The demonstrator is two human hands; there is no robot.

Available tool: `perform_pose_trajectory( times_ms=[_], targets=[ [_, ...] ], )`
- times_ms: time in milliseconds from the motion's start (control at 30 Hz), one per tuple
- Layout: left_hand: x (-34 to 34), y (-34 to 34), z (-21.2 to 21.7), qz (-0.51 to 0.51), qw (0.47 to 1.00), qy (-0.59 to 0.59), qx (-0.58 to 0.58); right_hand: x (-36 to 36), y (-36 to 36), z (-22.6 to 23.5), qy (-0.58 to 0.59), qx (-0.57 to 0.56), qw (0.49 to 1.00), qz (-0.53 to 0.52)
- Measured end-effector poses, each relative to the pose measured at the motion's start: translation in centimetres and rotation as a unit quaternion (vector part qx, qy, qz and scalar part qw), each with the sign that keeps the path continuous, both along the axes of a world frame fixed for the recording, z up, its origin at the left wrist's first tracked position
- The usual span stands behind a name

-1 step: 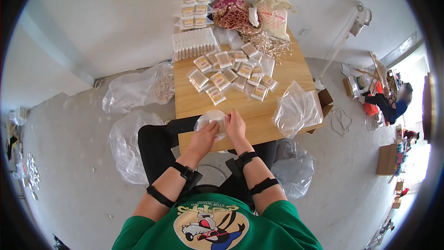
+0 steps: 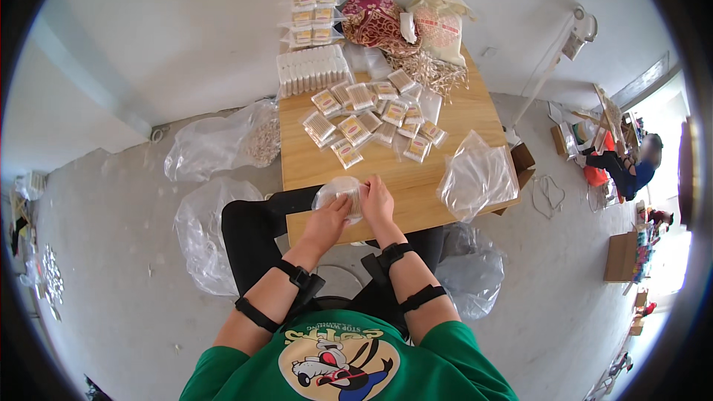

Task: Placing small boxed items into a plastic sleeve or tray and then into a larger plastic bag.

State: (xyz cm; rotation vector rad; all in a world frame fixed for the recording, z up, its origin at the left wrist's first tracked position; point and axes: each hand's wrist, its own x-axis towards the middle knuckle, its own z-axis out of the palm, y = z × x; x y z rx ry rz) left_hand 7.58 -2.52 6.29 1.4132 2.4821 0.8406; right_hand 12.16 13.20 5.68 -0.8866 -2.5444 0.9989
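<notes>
At the table's near edge, a clear plastic bag point(image 2: 329, 187) is between my hands, with a bundle of cotton swabs point(image 2: 351, 202) inside it. My left hand point(image 2: 327, 224) holds the bundle through the plastic, fingers laid over its near left side. My right hand point(image 2: 378, 202) is closed in a pinch at the bag's right edge; the exact grip of its fingertips is partly hidden. Beyond my hands, several packs of cotton swabs point(image 2: 354, 130) with yellow labels lie in a loose heap.
A wooden table point(image 2: 401, 186) carries a flat pile of clear bags point(image 2: 479, 177) at right, a row of wrapped packs point(image 2: 314, 70) at far left and loose swabs point(image 2: 434, 73) near a cloth sack point(image 2: 438, 28). Plastic sacks point(image 2: 215, 234) flank my legs. A person point(image 2: 631, 171) sits at far right.
</notes>
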Motion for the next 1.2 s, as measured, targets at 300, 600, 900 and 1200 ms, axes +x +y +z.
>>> perform_pose_trajectory(
  times_ms=[300, 600, 900, 1200],
  targets=[
    [-0.3, -0.4, 0.5, -0.029, 1.0, 0.007, -0.002, -0.6, 0.0, -0.3, -0.017, 0.069, 0.995, 0.063],
    [-0.2, 0.1, 0.4, -0.011, 1.0, 0.008, -0.018, 0.2, -1.4, 0.1, -0.006, 0.096, 0.993, 0.065],
    [1.2, 1.6, 1.8, 0.028, 0.991, 0.046, -0.122, 0.8, -1.9, 0.1, 0.122, -0.159, 0.979, -0.043],
    [0.5, 1.7, 0.0, 0.019, 0.993, 0.086, -0.074, 2.7, -2.5, 4.8, 0.131, 0.159, 0.971, 0.124]
  ],
)
